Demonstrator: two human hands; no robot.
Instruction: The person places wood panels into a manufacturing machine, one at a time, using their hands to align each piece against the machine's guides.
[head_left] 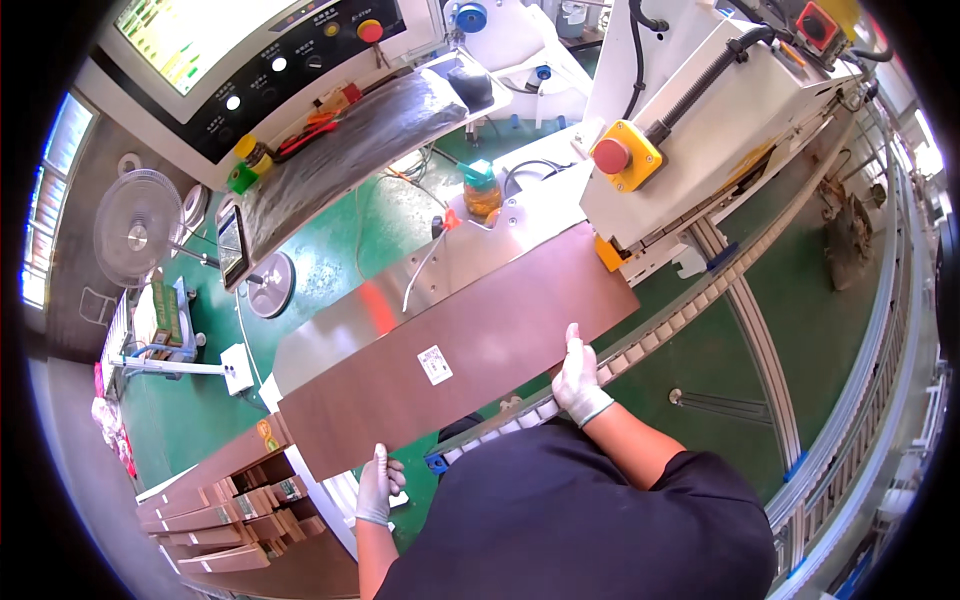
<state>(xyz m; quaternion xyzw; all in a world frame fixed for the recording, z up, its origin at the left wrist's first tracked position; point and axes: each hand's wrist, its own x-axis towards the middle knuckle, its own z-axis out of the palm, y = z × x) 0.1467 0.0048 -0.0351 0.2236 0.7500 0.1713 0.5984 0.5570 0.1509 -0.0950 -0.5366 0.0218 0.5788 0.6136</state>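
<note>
A long brown panel [500,310] with a white printed label [435,365] lies slantwise in front of me, along a metal machine table [325,335]. My right hand [580,385], in a pale glove, grips its near edge, thumb on top and the other fingers mostly hidden. At the panel's near left edge is my left hand [376,488], gloved too. Its thumb tip meets the edge, while the fingers are loosely bent, apart, and visible below the edge rather than wrapped around it.
A white machine with a red stop button [611,156] stands at the right, beside a curved roller track [660,335]. Stacked brown panels [225,520] lie lower left. A jar [482,195] stands behind the panel; a fan [138,235] and control screen are farther left.
</note>
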